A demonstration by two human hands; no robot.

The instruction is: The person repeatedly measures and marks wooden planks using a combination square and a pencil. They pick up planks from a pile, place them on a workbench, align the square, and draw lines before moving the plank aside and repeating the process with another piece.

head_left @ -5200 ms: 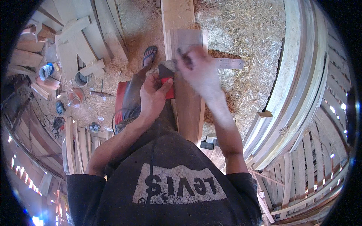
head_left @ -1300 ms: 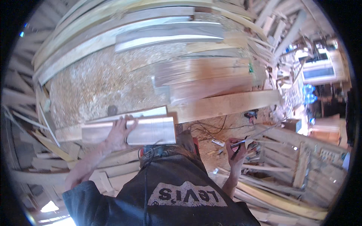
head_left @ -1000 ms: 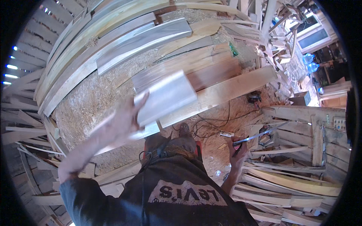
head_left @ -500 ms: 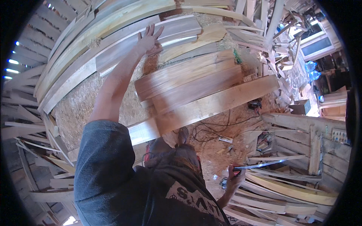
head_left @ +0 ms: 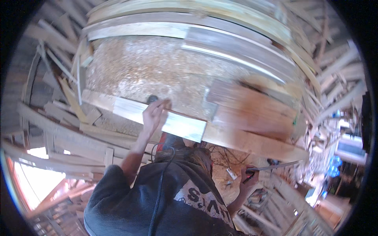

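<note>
Sawdust [head_left: 134, 65] covers the ground in the head view, and across it we see a long plank [head_left: 256, 142] running from upper left down to lower right. On its left part lies a pale board [head_left: 183, 126], its long axis following the plank's length, one squared end pointing toward the plank's right end and the other near the plank's left end. We find the left hand [head_left: 153, 115] above the middle of this board, fingers bent and bunched close together. The hand is blurred, so we cannot fairly tell whether it touches the wood or pinches anything. A small dark round thing [head_left: 152, 98] sits just beyond the plank's far edge, near those fingers.

Off the plank's near edge, toward its right end, we see the right hand [head_left: 249, 181] with its fingers closed around a thin metal strip [head_left: 281, 166]. The strip's long axis points rightward and slightly up, its tip near the plank's right corner. Something short and dark shows in the same grip, too small for us to name. Past the far edge, on the right, reddish-brown boards [head_left: 264, 114] lie roughly along the plank's direction.
</note>
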